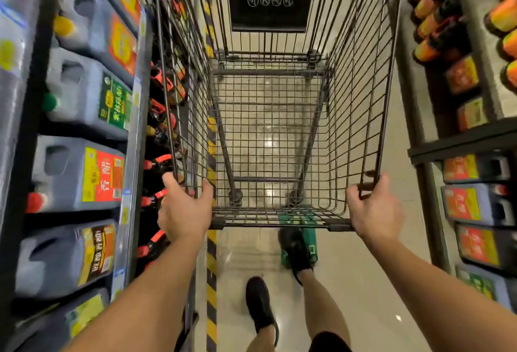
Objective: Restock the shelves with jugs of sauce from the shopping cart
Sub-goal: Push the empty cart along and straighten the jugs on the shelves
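Note:
A wire shopping cart (361,86) stands in the aisle in front of me, and I see no jugs in its basket. My left hand (183,213) grips the cart's near left rim. My right hand (373,209) grips the near right rim. Large dark sauce jugs (75,172) with coloured caps and labels lie in rows on the left shelf (131,184). More jugs (475,205) fill the lower right shelf.
Smaller bottles with red caps (156,161) sit on a lower left shelf next to the cart. Orange-labelled bottles (428,24) line the upper right shelf. A yellow-black striped line (211,281) runs along the shiny floor. My two black shoes (296,251) are behind the cart.

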